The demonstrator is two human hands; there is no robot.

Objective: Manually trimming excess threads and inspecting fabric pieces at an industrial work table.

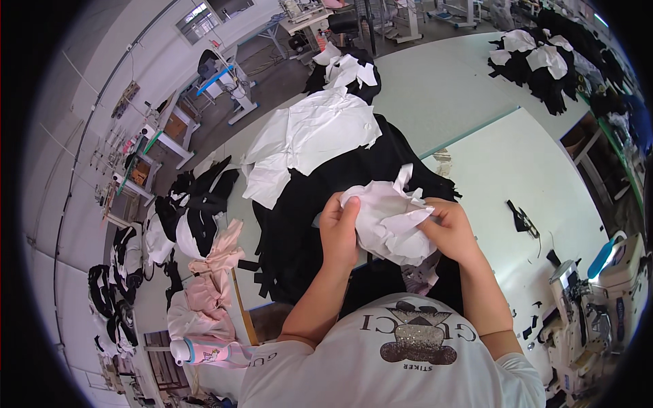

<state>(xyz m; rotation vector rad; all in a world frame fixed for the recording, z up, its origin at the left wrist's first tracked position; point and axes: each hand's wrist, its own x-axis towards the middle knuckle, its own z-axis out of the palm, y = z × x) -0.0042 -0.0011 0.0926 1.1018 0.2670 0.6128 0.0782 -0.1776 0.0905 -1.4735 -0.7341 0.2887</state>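
Both hands (394, 234) crumple white paper (388, 217); pale table (517, 163); workshop behind.

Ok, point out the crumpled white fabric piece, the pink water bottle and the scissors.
crumpled white fabric piece (391, 228), head view, middle folds.
pink water bottle (207, 352), head view, its body.
scissors (522, 221), head view, black handles.

I see both hands gripping a crumpled piece of white paper (391, 221) above a heap of black cloth (320, 204) on the pale table (503, 170). My left hand (340, 228) pinches its left edge with the thumb on top; my right hand (452, 231) clutches its right side. Flat white sheets (309, 139) lie on the far part of the black heap. Pink cloth (211, 275) hangs at the table's left edge, and a sewing machine (598, 285) stands at the right.
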